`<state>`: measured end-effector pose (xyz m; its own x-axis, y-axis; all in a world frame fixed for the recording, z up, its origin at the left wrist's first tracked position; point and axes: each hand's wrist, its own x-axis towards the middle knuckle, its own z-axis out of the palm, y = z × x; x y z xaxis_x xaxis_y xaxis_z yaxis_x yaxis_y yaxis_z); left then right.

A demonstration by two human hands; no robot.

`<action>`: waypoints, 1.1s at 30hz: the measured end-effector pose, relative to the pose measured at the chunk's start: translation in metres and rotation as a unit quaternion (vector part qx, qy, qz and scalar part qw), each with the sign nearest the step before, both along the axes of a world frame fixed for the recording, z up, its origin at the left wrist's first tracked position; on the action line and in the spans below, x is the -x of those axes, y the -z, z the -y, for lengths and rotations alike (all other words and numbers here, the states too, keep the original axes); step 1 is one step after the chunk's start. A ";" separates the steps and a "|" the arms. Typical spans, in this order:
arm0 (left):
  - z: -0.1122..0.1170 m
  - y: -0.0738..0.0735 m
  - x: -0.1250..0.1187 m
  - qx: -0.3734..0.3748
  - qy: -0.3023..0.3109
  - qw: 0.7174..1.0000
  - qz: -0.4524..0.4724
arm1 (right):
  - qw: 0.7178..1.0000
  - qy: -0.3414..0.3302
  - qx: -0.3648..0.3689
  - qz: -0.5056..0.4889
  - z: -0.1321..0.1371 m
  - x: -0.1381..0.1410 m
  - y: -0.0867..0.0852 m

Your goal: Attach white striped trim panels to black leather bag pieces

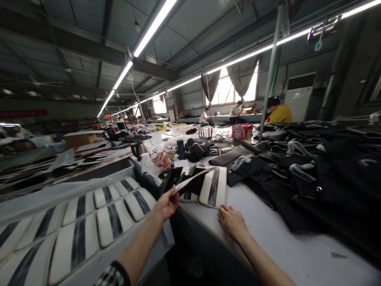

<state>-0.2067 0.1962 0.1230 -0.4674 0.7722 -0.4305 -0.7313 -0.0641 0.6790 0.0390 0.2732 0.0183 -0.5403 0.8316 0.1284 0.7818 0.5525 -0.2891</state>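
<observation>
My left hand (pixel 167 204) pinches the near end of a thin pale panel (pixel 192 178), which is lifted and seen almost edge-on. At its far end this panel reaches a white panel with a dark stripe (pixel 219 184) on the worktable. My right hand (pixel 232 222) rests on the table, palm down, its fingertips at the near right corner of that striped panel. The fingers look loosely bent and grip nothing that I can see. Partly hidden under the lifted panel lies another striped panel (pixel 190 196).
Rows of striped white panels (pixel 79 238) cover a lower grey surface at left. Black bags (pixel 297 174) with wrapped handles are heaped at right. A kettle (pixel 139 150), a pink basket-like item (pixel 162 160) and a red box (pixel 242 131) stand farther back. Several people sit beyond.
</observation>
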 end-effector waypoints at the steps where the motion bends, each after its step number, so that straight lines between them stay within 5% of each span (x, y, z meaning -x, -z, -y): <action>1: -0.004 -0.024 0.012 -0.024 -0.009 1.000 -0.012 | 1.000 0.004 0.008 -0.010 0.000 0.000 0.000; 6: -0.005 -0.130 0.041 -0.154 -0.020 0.982 -0.105 | 0.991 0.041 0.085 -0.095 -0.005 0.002 -0.010; 8: 0.006 -0.150 0.032 -0.187 -0.016 0.970 -0.153 | 0.978 0.060 0.129 -0.152 -0.007 0.001 -0.023; 10: 0.024 -0.149 0.012 -0.213 -0.009 0.956 -0.202 | 0.958 0.064 0.172 -0.221 -0.003 -0.002 -0.044; 12: 0.047 -0.130 -0.017 -0.232 0.000 0.941 -0.246 | 0.932 0.048 0.208 -0.293 0.013 -0.010 -0.072; 14: 0.073 -0.097 -0.053 -0.231 0.011 0.934 -0.273 | 0.870 0.003 0.272 -0.411 0.040 -0.023 -0.103; 16: 0.100 -0.060 -0.092 -0.208 0.049 0.918 -0.335 | 0.719 -0.050 0.378 -0.581 0.073 -0.040 -0.132; 17: 0.114 -0.043 -0.112 -0.197 0.088 0.909 -0.356 | 0.670 -0.040 0.404 -0.621 0.089 -0.050 -0.143; 19: 0.144 -0.017 -0.147 -0.202 0.166 0.904 -0.338 | 0.629 0.032 0.421 -0.652 0.117 -0.072 -0.157; 24: 0.198 0.004 -0.180 -0.258 0.467 0.812 -0.236 | 0.684 0.121 0.413 -0.589 0.163 -0.152 -0.158; 25: 0.203 0.008 -0.178 -0.251 0.473 0.816 -0.216 | 0.699 0.128 0.414 -0.568 0.172 -0.173 -0.158; 27: 0.210 0.022 -0.170 -0.211 0.406 0.870 -0.185 | 0.727 0.158 0.399 -0.537 0.192 -0.216 -0.163; 30: 0.220 0.063 -0.163 -0.085 0.286 0.946 -0.128 | 0.757 0.212 0.341 -0.516 0.224 -0.272 -0.175; 33: 0.230 0.111 -0.171 0.049 0.283 0.956 -0.061 | 0.770 0.232 0.300 -0.513 0.251 -0.303 -0.183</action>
